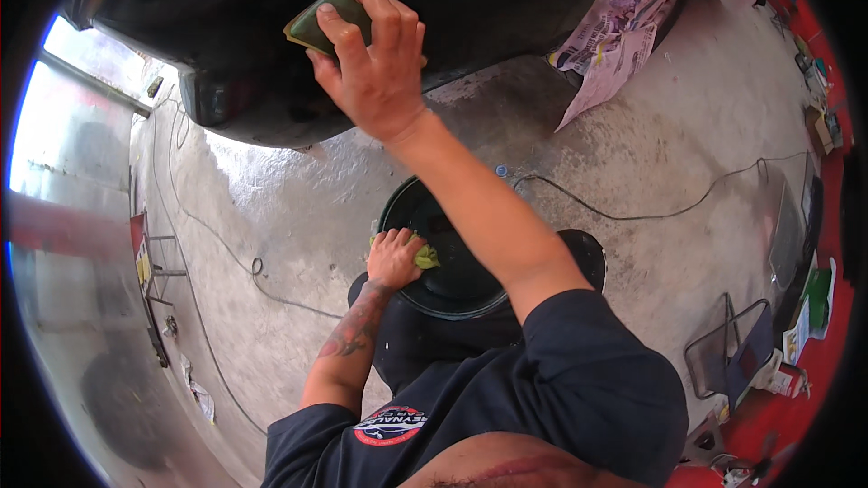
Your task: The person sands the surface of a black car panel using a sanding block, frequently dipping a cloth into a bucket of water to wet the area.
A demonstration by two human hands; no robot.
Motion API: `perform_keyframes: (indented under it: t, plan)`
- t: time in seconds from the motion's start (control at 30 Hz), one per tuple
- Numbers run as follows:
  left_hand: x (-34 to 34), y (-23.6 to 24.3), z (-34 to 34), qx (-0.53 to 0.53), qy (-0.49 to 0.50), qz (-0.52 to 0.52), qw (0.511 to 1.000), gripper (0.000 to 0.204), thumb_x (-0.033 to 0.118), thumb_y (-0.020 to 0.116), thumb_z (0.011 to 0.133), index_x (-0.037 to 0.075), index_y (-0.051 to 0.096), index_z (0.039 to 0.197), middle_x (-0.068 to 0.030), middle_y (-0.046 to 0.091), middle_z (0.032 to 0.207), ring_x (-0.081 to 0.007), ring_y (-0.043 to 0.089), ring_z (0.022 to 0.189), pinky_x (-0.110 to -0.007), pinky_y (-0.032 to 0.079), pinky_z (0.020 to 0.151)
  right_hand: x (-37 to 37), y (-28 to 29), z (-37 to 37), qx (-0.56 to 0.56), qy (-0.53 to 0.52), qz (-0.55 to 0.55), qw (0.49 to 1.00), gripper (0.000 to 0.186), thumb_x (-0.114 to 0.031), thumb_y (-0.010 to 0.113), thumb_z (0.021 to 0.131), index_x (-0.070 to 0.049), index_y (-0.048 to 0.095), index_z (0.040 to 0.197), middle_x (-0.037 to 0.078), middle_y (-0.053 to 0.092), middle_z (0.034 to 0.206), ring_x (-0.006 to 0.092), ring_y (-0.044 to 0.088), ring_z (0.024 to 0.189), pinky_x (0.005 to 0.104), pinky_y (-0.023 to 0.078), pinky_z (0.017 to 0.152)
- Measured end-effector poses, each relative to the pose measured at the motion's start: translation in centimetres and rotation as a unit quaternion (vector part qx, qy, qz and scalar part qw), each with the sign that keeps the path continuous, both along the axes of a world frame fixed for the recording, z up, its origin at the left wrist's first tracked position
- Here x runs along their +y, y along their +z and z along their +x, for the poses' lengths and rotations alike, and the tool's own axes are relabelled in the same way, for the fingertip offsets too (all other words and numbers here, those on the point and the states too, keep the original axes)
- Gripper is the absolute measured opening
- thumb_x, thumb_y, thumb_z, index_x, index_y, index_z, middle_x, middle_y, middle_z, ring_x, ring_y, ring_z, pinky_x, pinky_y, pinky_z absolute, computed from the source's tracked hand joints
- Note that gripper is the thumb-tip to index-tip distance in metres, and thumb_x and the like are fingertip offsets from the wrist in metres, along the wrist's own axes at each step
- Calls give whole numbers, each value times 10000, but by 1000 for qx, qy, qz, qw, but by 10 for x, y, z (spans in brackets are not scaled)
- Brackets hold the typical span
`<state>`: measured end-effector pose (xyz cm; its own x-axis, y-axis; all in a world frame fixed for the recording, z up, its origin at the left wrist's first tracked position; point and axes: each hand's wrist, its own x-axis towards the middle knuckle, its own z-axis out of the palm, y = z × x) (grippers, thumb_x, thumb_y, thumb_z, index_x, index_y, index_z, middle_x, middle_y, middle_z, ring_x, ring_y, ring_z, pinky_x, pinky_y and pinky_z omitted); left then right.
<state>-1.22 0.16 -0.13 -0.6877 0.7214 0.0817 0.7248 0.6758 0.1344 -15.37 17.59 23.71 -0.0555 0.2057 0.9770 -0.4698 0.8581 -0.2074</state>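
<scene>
My right hand (380, 77) is closed around a green sanding block (327, 25) with a yellowish sheet along its lower edge. It holds the block up at the dark, glossy car body panel (488, 9); whether the block's face touches the panel is hard to tell. Lower down, my left hand (391, 258) grips a crumpled yellow-green cloth (427, 258) at the left rim of a round black bucket (452, 294). My right forearm passes over the bucket and hides part of it. The bucket's dark inside shows little detail.
Printed newspaper (615, 32) covers part of the car at upper right. A thin cable (633, 217) runs across the concrete floor (262, 181), with another hose or cord (212, 230) at left. A folding metal frame (728, 348) and assorted items stand along the red right edge.
</scene>
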Motion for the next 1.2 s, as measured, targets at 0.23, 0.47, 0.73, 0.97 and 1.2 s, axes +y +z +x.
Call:
perform_keyframes:
  t: [0.23,0.47,0.73,0.97,1.2]
  plan:
    - [6,13,1,-11,-6,3,1000,439,246,780,626,234,729,1062,-11,622,1014,-232,609,988,-390,473,861,153,30,-15,-3,-118,-260,958,414,-128,664,906,37,552,1269,254,555,1239,436,509,1190,507,387,1057]
    - [3,8,1,-17,2,-31,999,449,250,785,626,240,730,1072,-11,630,1021,-235,614,1003,-398,471,879,-8,24,-4,11,-20,11,1000,713,-212,831,691,-171,520,1331,186,442,1345,406,461,1210,563,396,955]
    - [10,16,3,-27,7,10,1000,419,201,765,628,224,736,1045,-17,637,1005,-253,616,1000,-423,463,858,183,26,-21,21,-125,-160,979,433,-135,667,924,31,539,1303,255,536,1303,434,492,1238,500,385,1083]
    - [3,8,1,-24,11,3,1000,449,232,788,621,244,738,1068,-18,640,1039,-252,616,1002,-417,470,883,151,-16,-16,-19,-86,-144,986,530,-209,751,889,-23,558,1346,198,515,1352,407,464,1290,507,376,1080]
    - [2,6,2,-17,9,21,1000,449,238,797,614,236,737,1058,-20,632,1024,-257,615,987,-424,468,875,212,20,-22,-7,-120,-128,984,426,-174,659,947,13,575,1320,229,547,1359,426,503,1268,478,388,1101]
